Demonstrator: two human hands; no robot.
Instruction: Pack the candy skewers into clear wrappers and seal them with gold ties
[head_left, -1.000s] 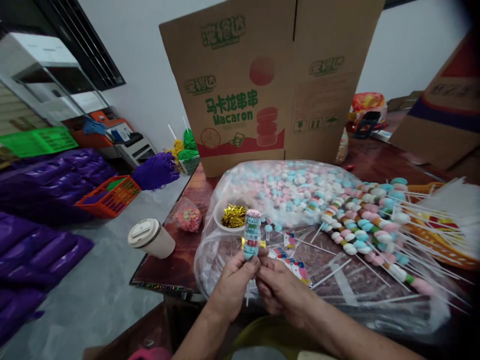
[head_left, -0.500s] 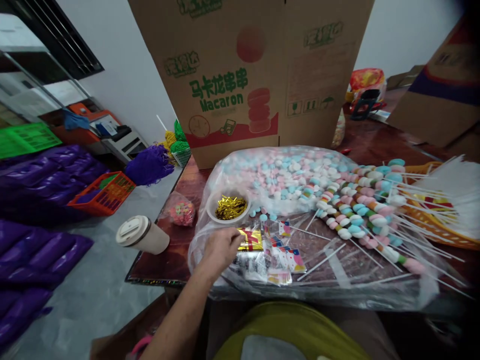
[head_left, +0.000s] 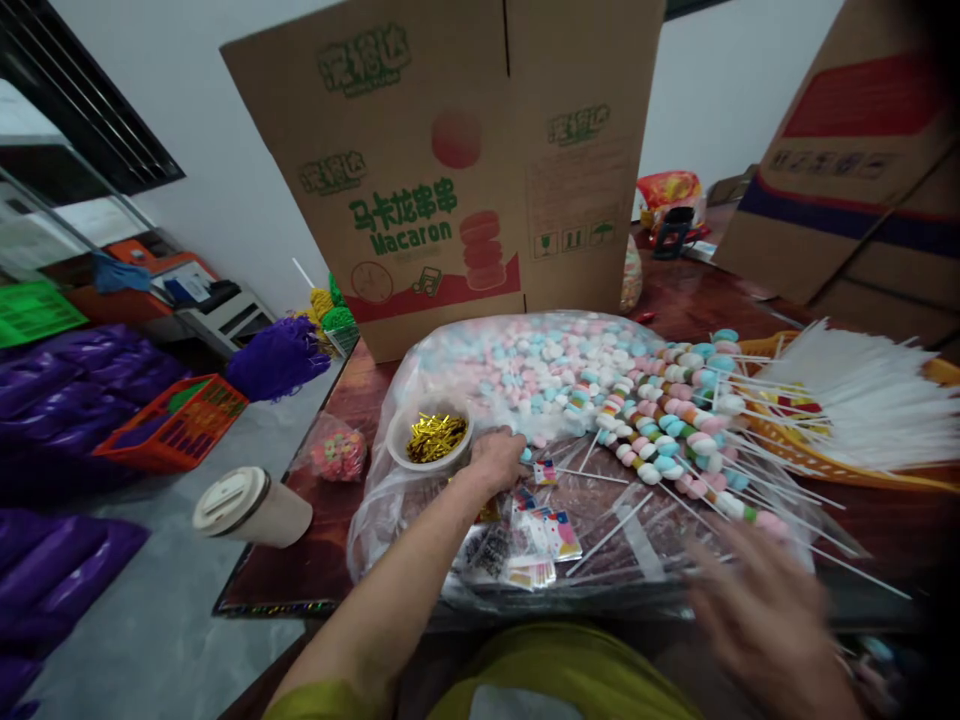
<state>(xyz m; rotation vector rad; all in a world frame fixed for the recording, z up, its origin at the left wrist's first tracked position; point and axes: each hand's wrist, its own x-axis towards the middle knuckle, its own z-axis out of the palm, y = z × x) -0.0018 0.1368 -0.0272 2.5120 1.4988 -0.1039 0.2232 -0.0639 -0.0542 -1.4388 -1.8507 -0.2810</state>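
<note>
Though neither grip can be told open or closed, the right hand point(head_left: 761, 610) being blurred, the left hand point(head_left: 496, 456) adjoins blue candy point(head_left: 526, 455); candy skewers point(head_left: 665, 445) mostly slant near-right.

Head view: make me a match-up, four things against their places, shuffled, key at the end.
1. Lidded cup
2. Gold ties
3. Bundle of white sticks
4. Macaron carton

A. On the orange basket
B. Standing behind the candies
C. At the left edge of the table
D. In the white bowl

Pairs: 1-C, 2-D, 3-A, 4-B
</note>
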